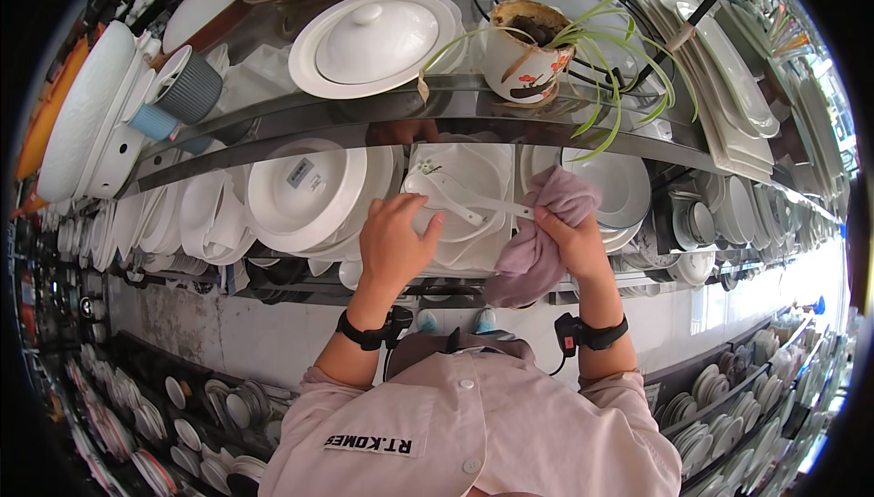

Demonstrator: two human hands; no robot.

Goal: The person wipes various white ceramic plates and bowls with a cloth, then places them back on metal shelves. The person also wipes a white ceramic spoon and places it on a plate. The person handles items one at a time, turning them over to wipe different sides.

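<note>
My left hand [399, 241] has its fingertips and thumb around the bowl end of a white ceramic spoon [461, 211], whose handle points right. A second white ceramic spoon [502, 206] overlaps it. My right hand [570, 234] grips that spoon's handle end together with a bunched mauve cloth [529, 258], which hangs below and rises behind the fingers. Beneath the spoons sits a white squarish dish [495, 159] with a small green floral motif near its far left corner. Where the two spoons overlap, their outlines are partly hidden.
Left of the dish stand stacked white plates [263, 207]; a blue-rimmed plate [631, 186] lies right. The shelf edge [341, 118] beyond carries a lidded white dish [375, 39] and a potted spider plant [522, 67]. Crockery racks [232, 401] stand on both sides behind me.
</note>
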